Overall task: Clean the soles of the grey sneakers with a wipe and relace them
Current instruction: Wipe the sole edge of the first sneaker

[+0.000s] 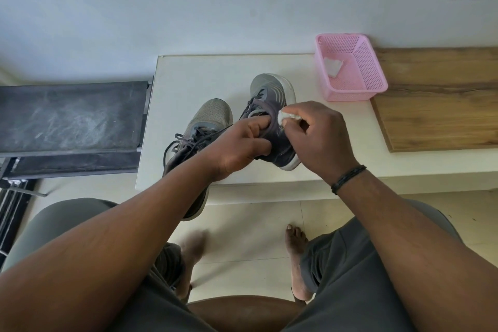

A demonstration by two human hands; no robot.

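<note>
Right grey sneaker [269,105] stands on the white table [188,75], toe pointing away, mesh upper with pale stripes on its side and a white rubber sole edge; heel and inner side are hidden behind both hands. Left hand [239,143] grips this sneaker at the collar, fingers curled into the opening, fingertips out of sight inside. Right hand [318,137] pinches a crumpled white wipe [287,117] between thumb and curled fingers, the wipe touching the sneaker's outer side near the laces; most of the wipe is covered by the fingers. Left of this sneaker, just beside it, lies the second grey sneaker [204,127], knit toe away, dark laces loose and spilling over its near side; its heel overhangs the table edge and is partly covered by the left forearm. Beyond and right of the held sneaker, a pink perforated plastic basket [372,73], rectangular, holds a small whitish flat piece [333,65], identity unclear. Right of the basket, a wood-grain board [436,100], cut off by the frame. Far left of the sneakers, a dark scuffed panel [70,116]. A black cord bracelet [347,179] circles the right wrist.
</note>
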